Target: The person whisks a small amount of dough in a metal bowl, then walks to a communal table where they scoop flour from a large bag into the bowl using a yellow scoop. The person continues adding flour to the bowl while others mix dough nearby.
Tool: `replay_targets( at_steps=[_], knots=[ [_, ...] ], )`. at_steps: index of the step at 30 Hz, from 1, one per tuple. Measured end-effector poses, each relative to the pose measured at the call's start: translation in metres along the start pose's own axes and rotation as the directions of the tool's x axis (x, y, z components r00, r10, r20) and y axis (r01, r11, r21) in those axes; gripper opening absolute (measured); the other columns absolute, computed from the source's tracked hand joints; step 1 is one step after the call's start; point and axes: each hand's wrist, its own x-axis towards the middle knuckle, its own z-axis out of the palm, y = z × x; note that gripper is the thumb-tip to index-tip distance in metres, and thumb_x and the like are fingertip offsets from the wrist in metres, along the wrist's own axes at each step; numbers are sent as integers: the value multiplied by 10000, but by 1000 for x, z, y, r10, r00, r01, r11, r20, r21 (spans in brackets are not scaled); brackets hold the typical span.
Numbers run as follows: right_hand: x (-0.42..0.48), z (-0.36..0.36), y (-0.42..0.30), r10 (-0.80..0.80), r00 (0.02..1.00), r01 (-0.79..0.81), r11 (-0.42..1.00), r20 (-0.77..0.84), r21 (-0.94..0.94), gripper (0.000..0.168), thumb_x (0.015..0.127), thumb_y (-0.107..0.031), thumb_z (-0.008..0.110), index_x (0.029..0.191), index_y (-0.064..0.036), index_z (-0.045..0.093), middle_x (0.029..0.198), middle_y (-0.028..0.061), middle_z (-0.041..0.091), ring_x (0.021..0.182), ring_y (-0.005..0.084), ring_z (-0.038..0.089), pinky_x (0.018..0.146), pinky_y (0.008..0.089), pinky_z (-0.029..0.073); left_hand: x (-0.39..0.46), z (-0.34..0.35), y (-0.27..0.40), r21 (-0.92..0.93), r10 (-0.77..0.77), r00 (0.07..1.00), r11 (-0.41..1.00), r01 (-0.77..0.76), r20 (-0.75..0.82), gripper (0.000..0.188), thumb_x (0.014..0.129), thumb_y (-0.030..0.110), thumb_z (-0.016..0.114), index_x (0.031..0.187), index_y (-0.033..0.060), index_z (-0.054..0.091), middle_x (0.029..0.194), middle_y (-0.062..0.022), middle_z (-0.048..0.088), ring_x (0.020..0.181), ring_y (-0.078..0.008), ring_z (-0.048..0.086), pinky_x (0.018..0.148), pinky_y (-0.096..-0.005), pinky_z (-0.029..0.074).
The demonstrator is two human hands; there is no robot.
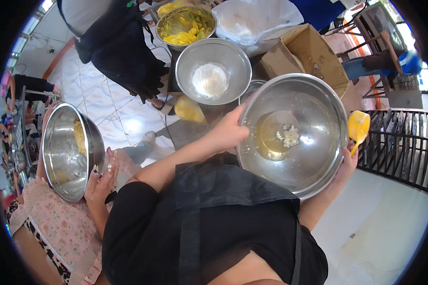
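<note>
A large stainless steel mixing bowl (317, 107) is held up in front of my body. Its bottom carries a shallow pool of yellowish liquid (267, 142) and a small pile of pale, crumbly bits (289, 136). My left hand (235, 126) grips the left rim, thumb on the edge. On the right side, my right hand (347, 162) supports the bowl and also clasps the handle of a yellow plastic scoop (359, 126), which points upward outside the rim. Just beyond, a second metal bowl (240, 71) holds white powder (210, 80).
Another person's hand (103, 178) supports a metal bowl (66, 167) with yellow dough at left. Behind stand a bowl of yellow mixture (185, 32), a plastic bag (253, 21) and an open cardboard box (312, 53). A person in a dark apron (117, 53) stands ahead. A black metal rack (396, 146) is at right.
</note>
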Motion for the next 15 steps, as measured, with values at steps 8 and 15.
replay_targets(
  at_steps=[8,15],
  knots=[
    [-26,-82,12,0,997,0,1000,-76,-8,236,719,105,450,848,-90,410,974,88,556,882,144,536,840,283,436,22,34,-30,227,-73,968,974,17,241,814,685,-48,454,1430,79,150,1304,-114,404,1157,-161,418,921,-259,367],
    [-74,-78,25,30,966,-29,1000,-257,8,235,701,98,446,859,-68,395,1121,167,547,967,192,547,907,333,429,42,19,-4,476,-368,828,868,143,423,904,709,42,490,1444,157,-24,1342,-154,357,1084,-189,467,889,-269,390]
  ],
)
